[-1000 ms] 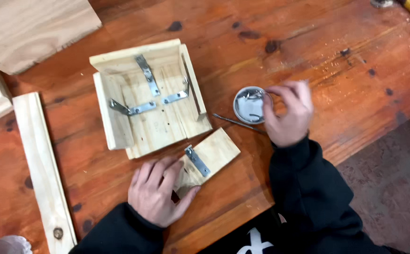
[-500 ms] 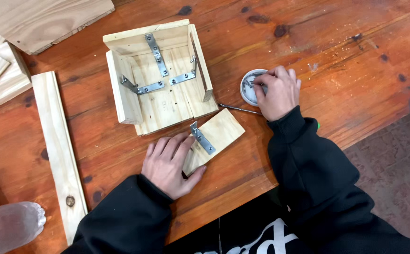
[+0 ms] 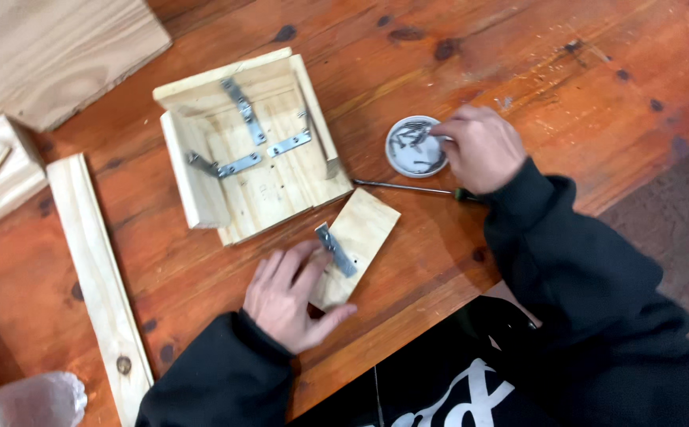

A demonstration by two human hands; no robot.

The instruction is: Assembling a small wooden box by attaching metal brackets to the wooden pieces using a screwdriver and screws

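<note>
We are pressing our left hand (image 3: pixel 287 299), fingers spread flat, on the small pale pine board with a grey metal bracket (image 3: pixel 352 243), lying on the reddish wooden bench (image 3: pixel 566 71) just beside the open pine box (image 3: pixel 249 150). It looks light, stiff, likely to slide; its edges seem the surest hold. Our right hand (image 3: pixel 479 146) is pinching into the round white dish of dark screws (image 3: pixel 412 147).

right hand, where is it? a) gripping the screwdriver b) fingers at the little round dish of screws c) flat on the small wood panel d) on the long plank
b, the right hand has its fingertips at the rim of the small round dish holding dark screws, while the screwdriver lies untouched on the table below it.
</note>
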